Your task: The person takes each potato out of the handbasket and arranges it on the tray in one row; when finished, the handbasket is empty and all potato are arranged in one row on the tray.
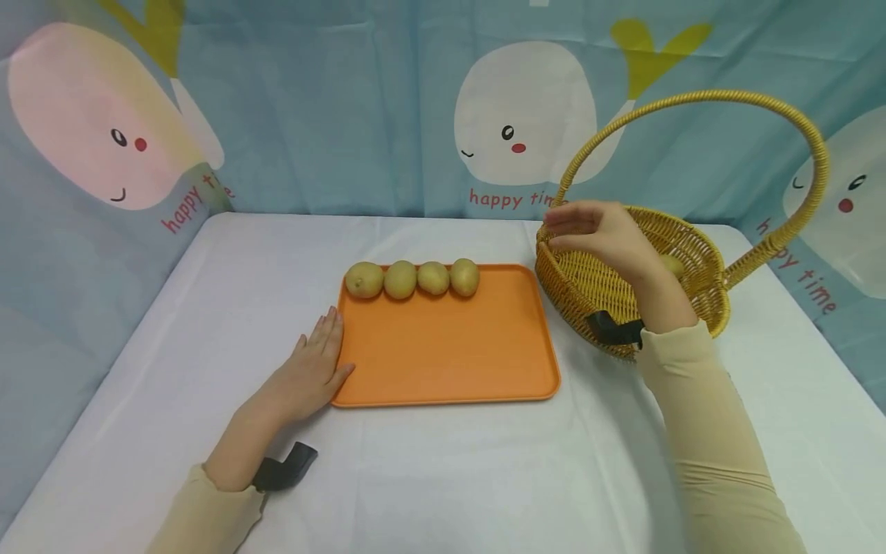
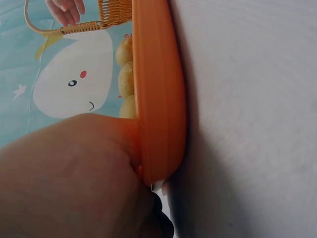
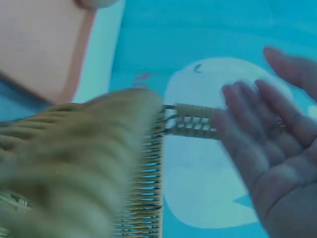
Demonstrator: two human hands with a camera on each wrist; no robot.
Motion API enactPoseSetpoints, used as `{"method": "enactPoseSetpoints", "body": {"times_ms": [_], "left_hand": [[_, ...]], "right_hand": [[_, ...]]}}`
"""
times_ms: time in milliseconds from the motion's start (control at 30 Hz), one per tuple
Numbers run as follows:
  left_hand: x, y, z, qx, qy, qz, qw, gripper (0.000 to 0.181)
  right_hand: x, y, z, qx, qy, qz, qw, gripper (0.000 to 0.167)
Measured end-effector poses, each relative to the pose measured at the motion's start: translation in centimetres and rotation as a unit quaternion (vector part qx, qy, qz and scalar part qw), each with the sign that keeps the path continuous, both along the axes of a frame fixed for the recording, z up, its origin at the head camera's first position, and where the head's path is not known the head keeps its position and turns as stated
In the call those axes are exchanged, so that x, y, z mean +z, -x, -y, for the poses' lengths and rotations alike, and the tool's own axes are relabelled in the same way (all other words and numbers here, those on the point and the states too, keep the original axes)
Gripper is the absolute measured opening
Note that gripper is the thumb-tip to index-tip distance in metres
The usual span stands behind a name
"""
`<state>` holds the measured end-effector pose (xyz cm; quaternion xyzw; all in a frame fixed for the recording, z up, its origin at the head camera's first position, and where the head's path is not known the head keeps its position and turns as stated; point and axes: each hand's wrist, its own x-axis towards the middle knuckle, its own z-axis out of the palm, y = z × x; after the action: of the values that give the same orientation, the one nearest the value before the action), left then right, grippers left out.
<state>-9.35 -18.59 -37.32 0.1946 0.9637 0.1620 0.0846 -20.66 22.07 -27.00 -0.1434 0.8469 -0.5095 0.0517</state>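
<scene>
Several potatoes (image 1: 434, 278) sit in a row along the far edge of an orange tray (image 1: 450, 350), starting at its far left corner. My left hand (image 1: 304, 377) rests at the tray's left edge, fingers stretched along the outside and thumb over the rim. In the left wrist view it touches the tray's side (image 2: 159, 89). Over the left part of a wicker basket (image 1: 699, 238), my right hand (image 1: 609, 235) hovers with bent, parted fingers. The right wrist view shows nothing in that hand (image 3: 277, 148). Another potato (image 1: 671, 266) lies inside the basket, partly hidden by the right wrist.
The basket's tall arched handle (image 1: 734, 96) rises above the right forearm. A white cloth (image 1: 443, 477) covers the table. Behind it hangs a blue printed curtain (image 1: 332, 115). Each wrist wears a black camera strap (image 1: 280, 471).
</scene>
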Motion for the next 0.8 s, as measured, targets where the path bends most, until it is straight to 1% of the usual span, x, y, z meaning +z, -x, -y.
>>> {"method": "enactPoseSetpoints", "body": {"times_ms": [233, 367, 467, 600, 800], "left_hand": [[0.0, 0.1, 0.0, -0.001, 0.001, -0.001, 1.0000, 0.071], [0.0, 0.1, 0.0, 0.000, 0.004, -0.002, 1.0000, 0.071], [0.1, 0.1, 0.1, 0.000, 0.005, -0.003, 1.0000, 0.071], [0.0, 0.1, 0.1, 0.000, 0.001, 0.000, 1.0000, 0.070], [-0.3, 0.1, 0.3, 0.000, 0.002, 0.003, 1.0000, 0.071]], "right_hand": [[1.5, -0.3, -3.1, -0.027, -0.033, -0.003, 0.9991, 0.042], [1.9, 0.0, -5.6, -0.043, -0.051, -0.005, 0.9978, 0.046], [1.7, 0.4, -7.6, -0.064, -0.064, 0.007, 0.9959, 0.048], [1.1, 1.0, -9.9, -0.084, -0.086, 0.026, 0.9924, 0.052], [0.1, 1.4, -12.0, -0.111, -0.121, 0.042, 0.9856, 0.063]]}}
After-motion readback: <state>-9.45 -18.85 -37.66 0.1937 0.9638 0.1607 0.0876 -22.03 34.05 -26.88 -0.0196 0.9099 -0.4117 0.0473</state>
